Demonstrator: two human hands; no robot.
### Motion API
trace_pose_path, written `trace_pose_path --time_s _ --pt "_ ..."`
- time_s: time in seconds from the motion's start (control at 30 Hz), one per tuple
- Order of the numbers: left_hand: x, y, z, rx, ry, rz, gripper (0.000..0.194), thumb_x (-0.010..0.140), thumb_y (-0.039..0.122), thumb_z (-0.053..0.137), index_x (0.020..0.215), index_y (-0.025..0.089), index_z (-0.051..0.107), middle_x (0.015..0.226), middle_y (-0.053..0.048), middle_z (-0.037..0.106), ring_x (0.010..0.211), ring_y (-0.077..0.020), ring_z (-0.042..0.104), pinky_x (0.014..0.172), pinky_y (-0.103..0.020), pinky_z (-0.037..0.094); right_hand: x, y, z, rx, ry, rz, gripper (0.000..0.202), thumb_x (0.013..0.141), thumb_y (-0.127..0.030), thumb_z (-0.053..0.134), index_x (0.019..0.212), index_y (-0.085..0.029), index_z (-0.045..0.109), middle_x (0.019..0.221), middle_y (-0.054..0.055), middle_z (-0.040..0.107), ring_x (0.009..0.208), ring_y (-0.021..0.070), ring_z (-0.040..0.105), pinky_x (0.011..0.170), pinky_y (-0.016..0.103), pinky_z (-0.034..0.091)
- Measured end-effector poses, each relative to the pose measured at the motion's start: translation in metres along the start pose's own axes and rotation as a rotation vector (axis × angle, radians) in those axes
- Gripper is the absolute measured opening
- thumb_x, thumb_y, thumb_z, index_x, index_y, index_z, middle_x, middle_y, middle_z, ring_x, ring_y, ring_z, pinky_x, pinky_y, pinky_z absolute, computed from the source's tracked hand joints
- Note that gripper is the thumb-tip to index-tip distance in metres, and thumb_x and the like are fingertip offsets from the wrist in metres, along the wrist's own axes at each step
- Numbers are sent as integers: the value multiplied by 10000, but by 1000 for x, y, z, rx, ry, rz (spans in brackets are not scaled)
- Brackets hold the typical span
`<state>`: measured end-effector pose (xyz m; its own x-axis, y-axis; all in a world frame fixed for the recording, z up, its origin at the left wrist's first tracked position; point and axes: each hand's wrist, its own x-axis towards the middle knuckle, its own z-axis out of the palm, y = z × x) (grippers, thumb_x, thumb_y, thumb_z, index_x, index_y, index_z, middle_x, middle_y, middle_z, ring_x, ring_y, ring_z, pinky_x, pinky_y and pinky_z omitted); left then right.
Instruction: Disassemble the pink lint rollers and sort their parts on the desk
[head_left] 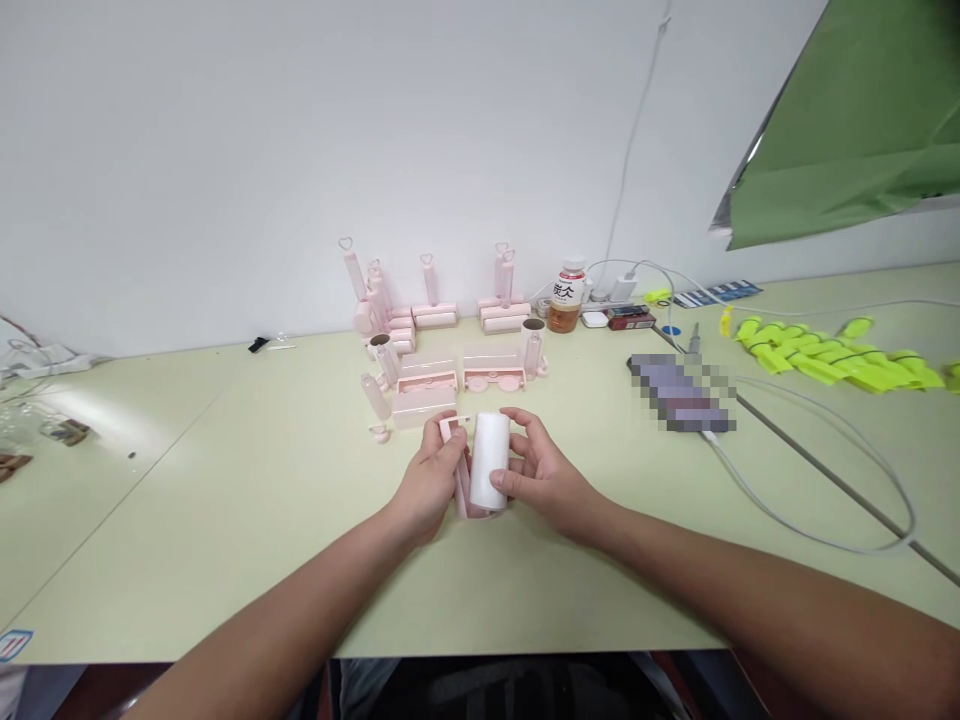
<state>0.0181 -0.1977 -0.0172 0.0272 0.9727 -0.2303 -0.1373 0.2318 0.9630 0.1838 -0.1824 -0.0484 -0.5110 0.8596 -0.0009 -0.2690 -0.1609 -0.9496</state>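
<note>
My left hand (431, 480) is closed around a long pink plastic lint roller case (461, 500), tilted with its hollow side toward the right. A white lint roller refill roll (489, 460) stands nearly upright in my right hand (546, 472), fingers behind it and thumb on its front. The roll overlaps the case's right side; whether they touch is hard to tell. Just beyond my hands lie an opened pink case (425, 400) and another opened case (493, 378). Pink handles (375, 396) lie at their left, and a small pink piece (379, 434) sits nearby.
Along the wall stand several pink lint rollers (435, 316) with heart-shaped loops. Right of them are a pill bottle (566, 297), small boxes (632, 318) and a charger (624, 289). A phone (681, 393) trails a white cable (795, 540). Neon yellow strips (840, 358) lie far right.
</note>
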Motion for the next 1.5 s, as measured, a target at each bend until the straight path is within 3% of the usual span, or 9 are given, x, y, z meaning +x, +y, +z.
trace_pose_path --time_s 0.47,0.63,0.73,0.93,1.07,1.2,1.33,1.5 --pt "-1 -3 0 -88 -34 106 447 902 489 532 1259 252 405 916 -8 596 788 -142 582 685 -243 490 -7 0 2 -232 -64 -124 750 823 -275 682 1412 -337 221 1357 130 435 991 204 584 763 365 538" --pt "-7 -5 1 -17 -89 139 583 913 523 499 1402 301 273 930 -3 610 784 -151 595 717 -272 498 -10 -4 8 -225 -75 -88 941 759 -219 714 1468 -386 119 1476 132 312 1108 239 562 775 358 539" --pt "-8 -6 -1 80 -117 167 621 918 511 496 1435 272 251 1013 -41 632 838 -165 612 779 -301 498 -9 -6 8 -260 -64 -62 927 737 -157 664 1465 -375 136 1449 123 346 1052 226 581 721 321 527" --pt "3 -6 -13 353 -170 300 374 842 300 579 1199 194 553 1085 -62 664 982 -209 620 860 -326 486 -7 -17 -7 -595 -36 -12 860 682 -115 575 1456 -322 262 1142 55 574 820 185 571 649 285 459" --pt "6 -3 -21 636 -208 433 355 801 152 496 1111 215 655 996 -24 704 901 -184 635 818 -298 487 -9 -26 -11 -819 -114 -32 831 705 -150 587 1469 -280 289 1234 96 565 904 238 577 733 346 465" --pt "4 -1 -23 905 -191 517 369 731 100 489 1022 213 687 947 -31 702 832 -183 617 714 -278 478 -11 -32 -5 -917 -199 -193 645 757 -160 591 1372 -259 425 1274 101 564 1074 281 545 889 399 432" --pt "2 2 -23 1044 -216 514 324 707 98 483 946 202 675 889 -27 695 768 -177 605 673 -278 456 -12 -39 -2 -888 -293 -155 395 871 -319 587 1254 -274 499 1110 56 643 893 217 600 764 329 458" --pt "1 3 -24 1104 -263 568 287 720 92 472 927 189 646 920 -37 689 812 -187 611 722 -293 457 -14 -42 -6 -890 -332 -151 420 889 -352 577 1290 -271 479 1059 51 660 824 199 608 697 302 454"
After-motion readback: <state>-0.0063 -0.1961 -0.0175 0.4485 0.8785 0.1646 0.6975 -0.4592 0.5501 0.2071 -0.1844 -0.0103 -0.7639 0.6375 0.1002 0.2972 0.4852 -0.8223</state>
